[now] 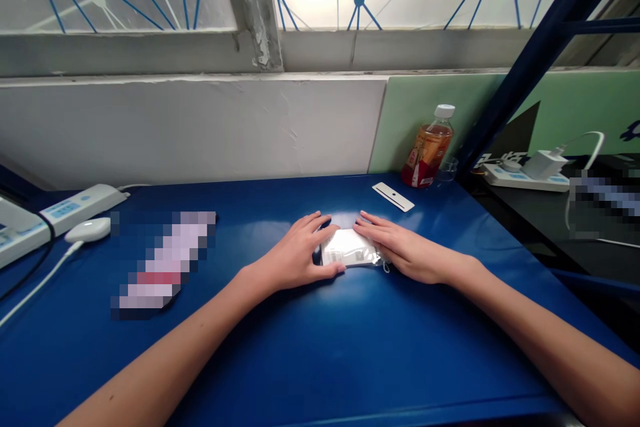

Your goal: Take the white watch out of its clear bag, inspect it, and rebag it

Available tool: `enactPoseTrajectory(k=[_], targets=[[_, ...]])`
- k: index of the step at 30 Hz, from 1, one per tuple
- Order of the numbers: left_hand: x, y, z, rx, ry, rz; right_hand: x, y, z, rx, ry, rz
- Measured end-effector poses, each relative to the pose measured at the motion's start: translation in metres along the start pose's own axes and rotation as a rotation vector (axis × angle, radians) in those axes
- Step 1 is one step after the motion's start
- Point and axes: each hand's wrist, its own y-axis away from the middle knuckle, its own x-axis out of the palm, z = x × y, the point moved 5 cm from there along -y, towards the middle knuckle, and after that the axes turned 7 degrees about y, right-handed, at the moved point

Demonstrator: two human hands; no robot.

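Note:
On the blue tabletop in front of me lies a flat white packet in clear, shiny plastic wrap, with a small loop of cord at its right end. My left hand is around its left end, thumb along the near edge and index finger at the far edge. The other left fingers are spread over the table. My right hand rests on the packet's right end, its fingers stretched out close together and pointing left. Its thumb is hidden.
A blurred-out phone-like object lies left, beside a white charger with cable and a power strip. A white slotted card and a drink bottle are at the back right. A blue frame post stands right.

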Motion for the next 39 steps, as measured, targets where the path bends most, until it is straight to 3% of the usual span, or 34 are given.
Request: enactPoseTrajectory(k=[9, 19, 32, 39], targets=[[0.001, -0.001, -0.003, -0.03, -0.011, 0.028, 0.003, 0.001, -0.006, 0.06, -0.096, 0.057], [0.002, -0.001, -0.001, -0.042, 0.007, 0.033, 0.001, -0.001, -0.005, 0.035, -0.113, 0.085], [0.0, -0.001, -0.001, -0.051, -0.023, 0.083, 0.002, -0.001, -0.014, 0.015, -0.205, 0.048], [-0.008, -0.001, -0.002, 0.014, -0.088, 0.06, -0.013, -0.001, -0.02, 0.009, 0.127, -0.176]])
